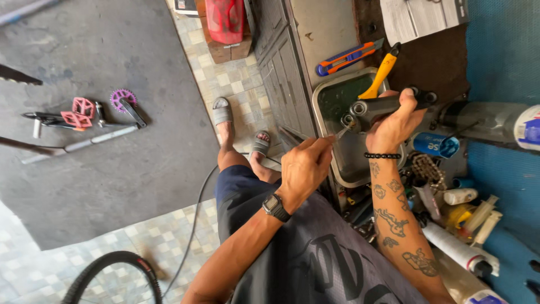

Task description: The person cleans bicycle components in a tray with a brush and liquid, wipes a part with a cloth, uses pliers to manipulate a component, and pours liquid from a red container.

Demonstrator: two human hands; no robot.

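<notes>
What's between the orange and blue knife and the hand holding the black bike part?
In the head view, a yellow-handled tool lies between the knife and the right hand, leaning over the metal tray rim.

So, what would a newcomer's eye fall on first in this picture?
First the two hands at the centre: the right hand grips a dark metal part over a steel tray, while the left hand pokes a thin tool into it. On the floor at left lie bright pink pedals.
</notes>
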